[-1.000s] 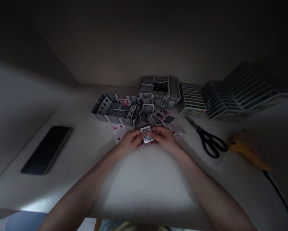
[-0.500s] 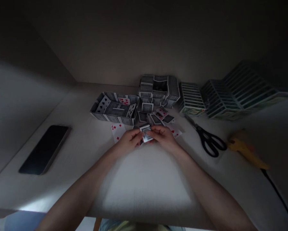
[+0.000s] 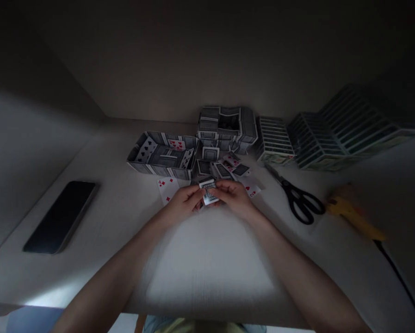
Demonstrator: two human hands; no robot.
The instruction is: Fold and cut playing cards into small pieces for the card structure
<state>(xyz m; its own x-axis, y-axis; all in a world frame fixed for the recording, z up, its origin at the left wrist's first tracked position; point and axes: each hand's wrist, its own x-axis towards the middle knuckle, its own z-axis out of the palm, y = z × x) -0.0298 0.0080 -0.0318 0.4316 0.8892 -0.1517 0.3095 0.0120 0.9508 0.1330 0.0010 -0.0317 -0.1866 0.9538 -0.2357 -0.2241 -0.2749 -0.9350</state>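
Between my two hands is a playing card (image 3: 209, 191), patterned back up, pinched at its sides. My left hand (image 3: 185, 200) grips its left edge, thumb near the top face. On the other side my right hand (image 3: 233, 196) holds it with the thumb on the card's back. The fingers underneath are partly hidden. Just beyond lie several loose cards (image 3: 224, 169), some cut or folded. A four of diamonds (image 3: 167, 188) lies face up by my left hand, and a card with hearts (image 3: 250, 189) by my right.
An open box made of cards (image 3: 148, 165) stands behind, beside a taller card structure (image 3: 209, 126). Rightward are ridged card stacks (image 3: 275, 138), black-handled scissors (image 3: 301, 201) and a yellow glue gun (image 3: 355, 217) with a cord. A phone (image 3: 59, 217) lies at left.
The view has shifted slightly, so most things sit a little further left. Both hands keep the same grip on the card.
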